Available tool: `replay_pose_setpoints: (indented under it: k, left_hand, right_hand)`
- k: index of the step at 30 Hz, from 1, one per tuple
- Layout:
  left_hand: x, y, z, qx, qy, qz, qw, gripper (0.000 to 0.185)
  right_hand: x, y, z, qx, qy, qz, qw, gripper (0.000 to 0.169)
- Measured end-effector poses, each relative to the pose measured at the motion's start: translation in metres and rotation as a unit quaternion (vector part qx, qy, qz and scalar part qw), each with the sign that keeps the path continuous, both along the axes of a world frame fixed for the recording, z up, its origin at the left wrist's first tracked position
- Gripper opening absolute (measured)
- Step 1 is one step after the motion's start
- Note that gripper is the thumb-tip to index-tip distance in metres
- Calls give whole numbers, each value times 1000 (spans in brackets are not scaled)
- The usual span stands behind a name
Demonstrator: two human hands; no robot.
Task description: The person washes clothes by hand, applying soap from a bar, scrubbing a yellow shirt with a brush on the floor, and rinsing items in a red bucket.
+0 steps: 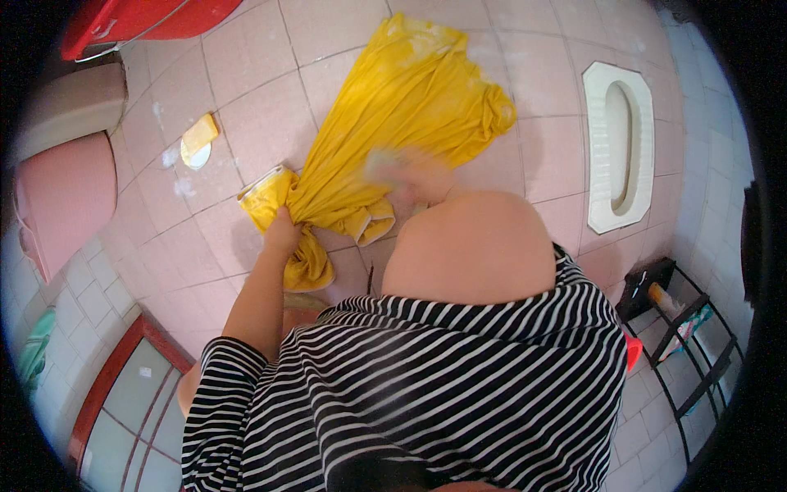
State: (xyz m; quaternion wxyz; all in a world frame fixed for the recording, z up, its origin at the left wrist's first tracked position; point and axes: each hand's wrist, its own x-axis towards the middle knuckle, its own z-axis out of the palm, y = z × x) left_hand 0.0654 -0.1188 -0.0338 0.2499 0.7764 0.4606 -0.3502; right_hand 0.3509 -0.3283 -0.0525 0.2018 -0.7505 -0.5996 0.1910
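A wet-looking yellow garment [393, 104] with white-trimmed edges lies spread over the pink floor tiles, whitish suds on its far end. My left hand [283, 232] grips a bunched part of it at the near left. Above the cloth, near its middle, my right hand [418, 175] is blurred by motion; something pale, perhaps a brush, seems to be at its fingers, but I cannot tell what it is. On the tiles to the left, a yellow bar of soap [201, 131] rests partly on a small white round piece [197, 156].
A white squat toilet [620, 147] is set in the floor at the right. A red basin [160, 21] stands at the upper left, above a pink plastic container [67, 197]. A black metal rack [679, 344] holds items at the lower right. A red-framed door [117, 393] is at the lower left.
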Motion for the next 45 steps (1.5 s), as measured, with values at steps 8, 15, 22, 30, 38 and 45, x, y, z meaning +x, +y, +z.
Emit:
replay_pose_setpoints:
  k: [8, 15, 22, 30, 38, 45]
  left_hand:
    - [5, -4, 4, -2, 25, -1, 1000, 38]
    - [-7, 3, 4, 15, -21, -14, 1000, 36]
    - [-10, -3, 18, 20, 26, -8, 999, 37]
    - [-21, 3, 0, -7, 30, -51, 998, 38]
    - [-6, 2, 15, -10, 54, -25, 998, 39]
    - [-11, 2, 4, -23, 59, -34, 997, 42]
  right_hand:
    - [125, -40, 7, -34, -141, -320, 936, 46]
    - [-9, 21, 14, 69, 100, 27, 992, 44]
    - [144, -44, 14, -27, -160, -328, 931, 35]
    - [-25, 54, 44, -151, 353, 13, 923, 34]
    - [181, -22, 1, -136, -121, -414, 892, 58]
    - [8, 43, 15, 20, 5, -49, 999, 53]
